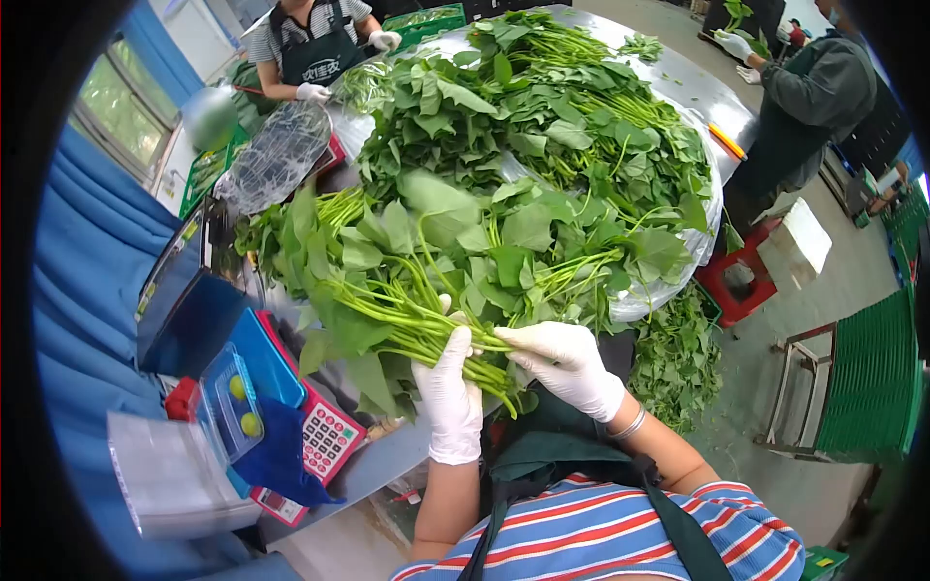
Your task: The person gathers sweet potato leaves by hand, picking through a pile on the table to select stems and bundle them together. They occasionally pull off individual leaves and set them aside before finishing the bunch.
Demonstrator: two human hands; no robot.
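A bunch of leafy green stems (397, 315) lies across my gloved left hand (451, 392), whose fingers are wrapped round the lower stems. The leaves of the bunch point up and to the left, and the cut ends stick out to the lower right. My gloved right hand (570, 364) is closed, its thumb and fingers pinching a stem at the right side of the bunch. Just beyond both hands, a big heap of the same leafy greens (581, 160) covers the metal table (688, 73).
At left stand a pink-edged scale with a keypad (329, 441), a clear plastic box (231, 402) and a stack of clear bags (170, 474). Two co-workers in aprons, (320, 48) far left and right, handle greens. A red stool (741, 276) and green crates (872, 378) are at right.
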